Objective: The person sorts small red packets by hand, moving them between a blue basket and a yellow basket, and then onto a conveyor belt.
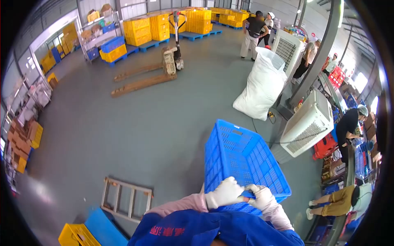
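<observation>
I carry a blue plastic crate (240,158) in front of me, its perforated bottom facing up and away. My left hand (223,193), in a white glove, grips the crate's near edge. My right hand (262,197), also gloved, grips the same edge just to the right. Both hands touch the rim close together. My pink sleeves and blue apron fill the bottom of the view.
A large white sack (260,86) and two white air coolers (308,123) stand ahead right. A pallet jack (170,61) sits on the grey floor ahead. A wooden frame (127,199) and a yellow crate (76,235) lie near left. Several people work along the right.
</observation>
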A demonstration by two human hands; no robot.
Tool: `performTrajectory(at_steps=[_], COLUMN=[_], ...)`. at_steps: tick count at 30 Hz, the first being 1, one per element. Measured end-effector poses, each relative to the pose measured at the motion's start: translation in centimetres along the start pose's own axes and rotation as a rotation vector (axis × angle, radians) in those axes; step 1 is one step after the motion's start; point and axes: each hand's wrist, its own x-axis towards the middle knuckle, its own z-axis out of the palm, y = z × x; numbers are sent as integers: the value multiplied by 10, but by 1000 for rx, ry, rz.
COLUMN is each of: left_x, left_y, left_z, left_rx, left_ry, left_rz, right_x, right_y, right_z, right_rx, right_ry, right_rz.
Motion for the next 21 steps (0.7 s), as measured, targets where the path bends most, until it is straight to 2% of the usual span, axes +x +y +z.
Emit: performTrajectory(at_steps=[2, 3, 4, 5, 6, 7, 8, 10, 11, 13, 14, 15, 18, 19, 21], left_x=[19, 26, 37, 52, 72, 83, 89, 119, 136, 171, 188, 206, 242, 263, 303], left_y=[-73, -116, -160, -199, -234, -260, -280, -330, -352, -393, -418, -449, -547, -584, -656], left_z=[-4, -10, -10, -17, -33, -48, -59, -84, -95, -116, -122, -122, -116, -117, -128], left_rx=[29, 56, 11, 39, 63, 81, 86, 114, 112, 61, 86, 82, 72, 62, 28], left_ry=[-22, -39, 83, 108, 92, 44, -10, 106, 98, 152, 148, 153, 134, 123, 129], left_rz=[-20, -46, -69, -168, -232, -301, -292, -330, -300, -300, -324, -309, -214, -207, -50], right_x=[71, 111, 150, 197, 242, 281, 312, 379, 404, 459, 485, 508, 576, 601, 656], right_y=[54, 112, 113, 113, 142, 142, 144, 145, 145, 154, 156, 175, 206, 214, 213], right_z=[-17, -2, -9, -26, -18, -34, -38, -65, -77, -105, -121, -115, -105, -105, -116], right_rx=[19, -23, -69, -122, -137, -74, -48, -118, -115, -199, -189, -212, -184, -161, -86], right_ry=[-299, -474, -436, -382, -280, -281, -277, -314, -292, -462, -481, -404, -305, -238, -168], right_rz=[260, 283, 265, 245, 147, 113, 86, 57, 80, 144, 139, 93, 167, 222, 359])
